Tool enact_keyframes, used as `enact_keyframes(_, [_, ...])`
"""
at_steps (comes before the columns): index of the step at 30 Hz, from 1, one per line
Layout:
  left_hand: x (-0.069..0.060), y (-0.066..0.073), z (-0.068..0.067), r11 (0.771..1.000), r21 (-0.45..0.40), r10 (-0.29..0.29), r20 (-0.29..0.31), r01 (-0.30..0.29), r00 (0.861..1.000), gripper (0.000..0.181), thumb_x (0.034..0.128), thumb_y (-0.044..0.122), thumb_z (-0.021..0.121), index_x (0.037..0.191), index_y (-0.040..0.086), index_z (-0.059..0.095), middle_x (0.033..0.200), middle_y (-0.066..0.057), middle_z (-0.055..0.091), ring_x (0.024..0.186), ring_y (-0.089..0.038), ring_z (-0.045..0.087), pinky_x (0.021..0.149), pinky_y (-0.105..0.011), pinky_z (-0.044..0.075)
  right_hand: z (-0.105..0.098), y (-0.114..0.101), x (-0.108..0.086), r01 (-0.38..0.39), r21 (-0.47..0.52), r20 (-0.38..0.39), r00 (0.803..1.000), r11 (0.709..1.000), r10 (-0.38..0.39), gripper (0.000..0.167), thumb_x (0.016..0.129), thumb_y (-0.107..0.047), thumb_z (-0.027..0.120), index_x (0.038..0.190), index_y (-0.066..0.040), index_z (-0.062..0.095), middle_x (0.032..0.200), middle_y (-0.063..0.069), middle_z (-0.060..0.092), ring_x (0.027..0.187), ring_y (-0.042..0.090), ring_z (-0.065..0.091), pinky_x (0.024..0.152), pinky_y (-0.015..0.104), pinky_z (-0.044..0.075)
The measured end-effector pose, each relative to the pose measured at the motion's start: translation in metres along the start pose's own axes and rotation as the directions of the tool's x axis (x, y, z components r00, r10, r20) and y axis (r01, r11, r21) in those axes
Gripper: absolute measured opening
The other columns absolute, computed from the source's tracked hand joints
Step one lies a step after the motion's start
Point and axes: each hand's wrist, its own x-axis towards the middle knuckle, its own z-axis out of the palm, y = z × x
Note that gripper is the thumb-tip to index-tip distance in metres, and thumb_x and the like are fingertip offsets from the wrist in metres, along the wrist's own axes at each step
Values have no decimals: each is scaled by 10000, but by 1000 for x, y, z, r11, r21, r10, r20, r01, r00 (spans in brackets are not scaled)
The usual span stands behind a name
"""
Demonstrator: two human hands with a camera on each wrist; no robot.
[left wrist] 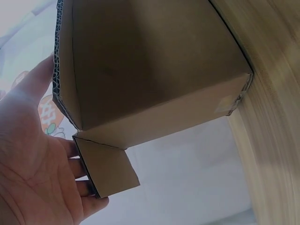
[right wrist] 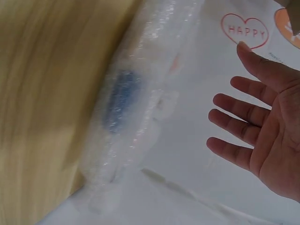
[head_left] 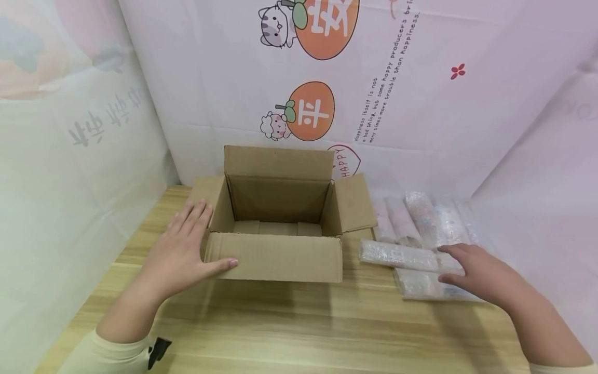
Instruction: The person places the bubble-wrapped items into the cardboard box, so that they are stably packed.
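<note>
An open cardboard box (head_left: 275, 257) stands on the table with its flaps folded outward. My left hand (head_left: 179, 249) rests on the box's left and front flaps, fingers straight on the side flap and thumb on the front one. In the left wrist view, the fingertips touch the edge of a small flap (left wrist: 108, 166). My right hand (head_left: 481, 272) hovers over several bubble-wrapped packages (head_left: 397, 254) to the right of the box. The right wrist view shows its fingers spread, with nothing in them, apart from a bubble-wrapped bundle (right wrist: 124, 103) that has something blue inside.
More wrapped packages (head_left: 425, 213) lie at the back right, near the wall. A printed white sheet (head_left: 210, 78) hangs behind the box, and white sheets flank the wooden table (head_left: 261, 332) on both sides.
</note>
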Motion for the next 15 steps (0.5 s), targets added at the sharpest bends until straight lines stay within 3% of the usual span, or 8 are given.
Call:
enact_keyframes(5, [0,0,1,1000,-12,-6,4,6,1000,1195,770,851,487,1588,97,50,1657,-123,49,1522,-359,22,1238,-537,73,22,14,0,40,-22,3,999,999,-40,710,775,-437,790,1310,-24,572,1266,295,563,1135,539,523,856,660,477])
enact_keyframes(15, [0,0,1,1000,-12,-5,8,6,1000,1191,774,851,479,1589,101,41,1659,-114,43,1520,-366,31,1239,-530,84,53,32,1,52,-52,-1,999,997,-52,585,719,-325,837,1193,-39,650,1127,210,631,1018,454,604,819,599,517])
